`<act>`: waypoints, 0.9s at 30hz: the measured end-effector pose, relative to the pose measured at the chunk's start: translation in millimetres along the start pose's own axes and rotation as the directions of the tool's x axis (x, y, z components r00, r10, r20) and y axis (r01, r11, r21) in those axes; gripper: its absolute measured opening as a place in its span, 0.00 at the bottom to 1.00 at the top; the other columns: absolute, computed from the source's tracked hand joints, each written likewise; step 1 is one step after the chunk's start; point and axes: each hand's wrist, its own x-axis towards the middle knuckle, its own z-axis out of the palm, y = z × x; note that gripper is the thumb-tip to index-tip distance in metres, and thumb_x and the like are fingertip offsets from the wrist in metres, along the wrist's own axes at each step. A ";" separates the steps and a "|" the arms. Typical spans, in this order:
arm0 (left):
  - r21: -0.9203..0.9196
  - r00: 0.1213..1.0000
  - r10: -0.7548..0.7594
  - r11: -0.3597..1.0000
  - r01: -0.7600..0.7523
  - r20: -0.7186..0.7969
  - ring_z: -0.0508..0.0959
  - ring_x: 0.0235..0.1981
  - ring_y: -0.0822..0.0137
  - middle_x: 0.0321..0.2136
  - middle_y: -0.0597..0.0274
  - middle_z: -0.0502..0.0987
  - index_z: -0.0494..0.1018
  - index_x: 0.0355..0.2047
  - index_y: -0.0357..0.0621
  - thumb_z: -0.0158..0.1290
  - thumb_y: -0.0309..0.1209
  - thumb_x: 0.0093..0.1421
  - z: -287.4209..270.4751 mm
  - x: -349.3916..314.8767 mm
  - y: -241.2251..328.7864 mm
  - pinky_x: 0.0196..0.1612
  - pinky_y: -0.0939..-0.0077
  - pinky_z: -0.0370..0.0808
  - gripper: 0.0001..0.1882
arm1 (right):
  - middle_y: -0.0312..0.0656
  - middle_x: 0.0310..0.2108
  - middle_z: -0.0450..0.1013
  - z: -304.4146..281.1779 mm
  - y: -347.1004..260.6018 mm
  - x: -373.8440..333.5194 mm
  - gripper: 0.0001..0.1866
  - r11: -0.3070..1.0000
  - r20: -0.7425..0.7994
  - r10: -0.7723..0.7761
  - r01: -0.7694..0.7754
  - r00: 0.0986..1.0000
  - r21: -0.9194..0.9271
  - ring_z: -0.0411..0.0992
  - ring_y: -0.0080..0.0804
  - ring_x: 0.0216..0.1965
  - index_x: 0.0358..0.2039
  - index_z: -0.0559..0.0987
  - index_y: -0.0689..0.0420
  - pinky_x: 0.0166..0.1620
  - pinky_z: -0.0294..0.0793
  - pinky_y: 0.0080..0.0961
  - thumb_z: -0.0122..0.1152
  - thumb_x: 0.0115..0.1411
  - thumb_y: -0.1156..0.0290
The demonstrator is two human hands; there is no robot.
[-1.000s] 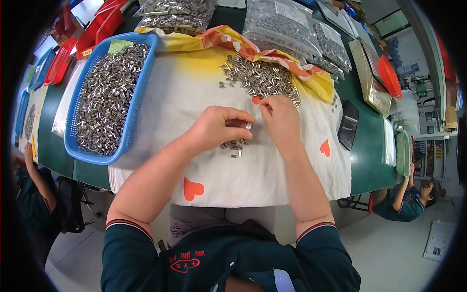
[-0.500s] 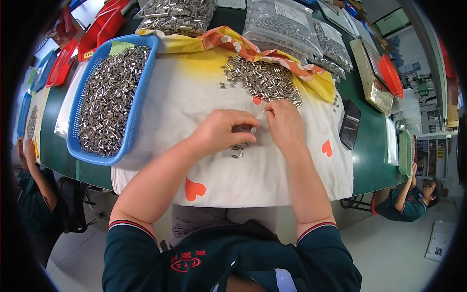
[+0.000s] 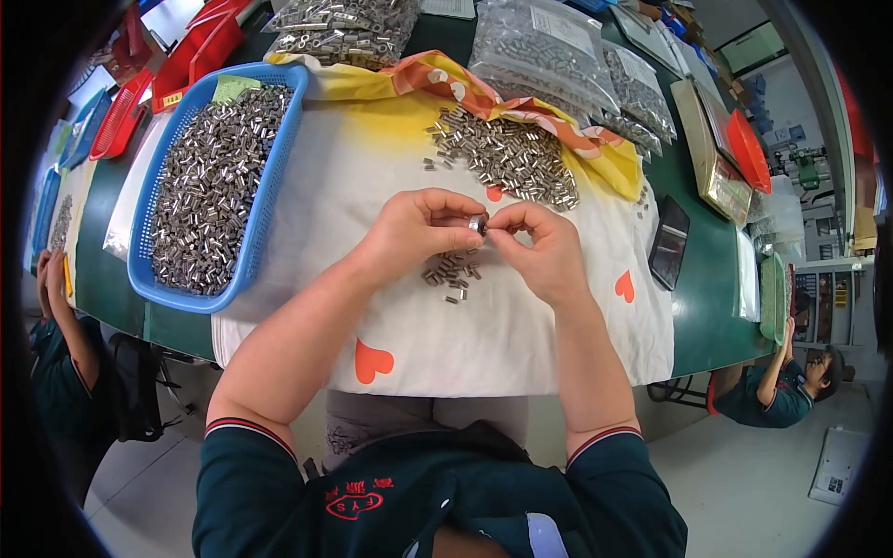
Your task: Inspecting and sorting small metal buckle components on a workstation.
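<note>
Between the thumb and fingers of my left hand [image 3: 414, 231] is a short round metal piece [image 3: 477, 224] with a dark centre. My right hand [image 3: 544, 249] is pinched closed, its fingertips touching or almost touching the dark end of that piece. Whatever sits in the right fingertips is too small to make out. Just below both hands, a small group of short shiny metal sleeves [image 3: 453, 270] lies on the white cloth [image 3: 437, 349]. A larger heap of the same sleeves [image 3: 512, 156] is beyond my hands, against the cloth's yellow and orange folded edge.
A blue basket [image 3: 138, 219] full of metal sleeves stands at left. Clear bags [image 3: 544, 51] of metal parts lie along the back. A dark phone [image 3: 669, 244] rests right of the cloth on the green table [image 3: 716, 307]. Other people sit at both sides.
My right hand has turned and come down from the heap's near edge to the round piece. The left hand has lifted it slightly and its fingers have closed, uncovering more of the small group.
</note>
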 end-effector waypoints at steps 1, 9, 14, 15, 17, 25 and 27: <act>0.009 1.000 0.001 1.000 -0.001 0.005 0.74 0.32 0.76 0.31 0.63 0.75 0.70 0.40 0.33 0.56 0.21 0.48 -0.1 0.0 0.0 0.37 0.84 0.72 0.16 | 0.34 0.25 0.71 0.6 -3.5 -1.2 0.04 1.000 0.000 0.001 -0.001 1.000 0.001 0.67 0.19 0.29 0.28 0.74 0.61 0.35 0.67 0.16 0.56 0.48 0.81; 0.154 0.998 0.011 0.988 -0.001 -0.066 0.74 0.30 0.78 0.29 0.62 0.76 0.72 0.38 0.33 0.57 0.22 0.48 2.7 0.3 -2.7 0.35 0.85 0.72 0.15 | 0.40 0.22 0.70 13.4 0.0 -2.2 0.05 0.790 -0.030 -0.417 0.346 0.908 -0.506 0.69 0.36 0.25 0.23 0.73 0.60 0.28 0.69 0.27 0.56 0.42 0.80; 0.140 0.998 0.015 0.990 -0.005 -0.066 0.74 0.29 0.78 0.29 0.63 0.76 0.72 0.37 0.34 0.57 0.22 0.48 0.4 1.3 -3.3 0.34 0.86 0.72 0.15 | 0.40 0.24 0.71 1.1 -1.6 -1.5 0.07 0.917 -0.006 -0.228 0.212 0.974 -0.339 0.69 0.30 0.25 0.28 0.74 0.60 0.30 0.69 0.23 0.57 0.45 0.79; 0.164 0.998 0.018 0.986 -0.008 -0.057 0.74 0.29 0.78 0.29 0.64 0.76 0.73 0.37 0.34 0.58 0.23 0.48 1.5 1.3 -3.0 0.34 0.86 0.72 0.15 | 0.39 0.24 0.72 -2.4 -2.2 -1.5 0.08 0.969 0.045 -0.075 0.084 0.996 -0.231 0.70 0.28 0.25 0.29 0.75 0.59 0.30 0.69 0.22 0.57 0.46 0.78; 0.186 0.999 0.020 0.983 -0.011 -0.048 0.73 0.29 0.79 0.28 0.65 0.76 0.73 0.37 0.35 0.58 0.23 0.47 2.9 1.1 -4.0 0.34 0.86 0.72 0.14 | 0.37 0.24 0.72 -2.9 -2.0 0.5 0.07 0.983 0.054 0.011 -0.001 0.998 -0.183 0.68 0.24 0.26 0.30 0.75 0.60 0.31 0.68 0.19 0.57 0.47 0.78; 0.242 0.999 -0.014 0.970 0.021 -0.030 0.72 0.28 0.80 0.26 0.66 0.75 0.74 0.35 0.36 0.59 0.24 0.45 4.7 0.9 -4.2 0.33 0.85 0.72 0.14 | 0.42 0.26 0.70 -7.0 31.7 26.0 0.07 0.818 -0.166 -0.225 0.093 0.960 -0.568 0.69 0.34 0.30 0.29 0.77 0.56 0.35 0.68 0.28 0.56 0.47 0.75; 0.247 1.000 -0.012 0.969 0.019 -0.029 0.72 0.28 0.80 0.26 0.67 0.75 0.74 0.35 0.36 0.59 0.24 0.46 4.1 0.4 -4.5 0.33 0.85 0.72 0.14 | 0.40 0.26 0.69 -1.5 36.6 29.3 0.06 0.639 -0.112 -0.362 0.158 0.926 -0.753 0.67 0.38 0.32 0.27 0.77 0.55 0.37 0.66 0.32 0.57 0.46 0.75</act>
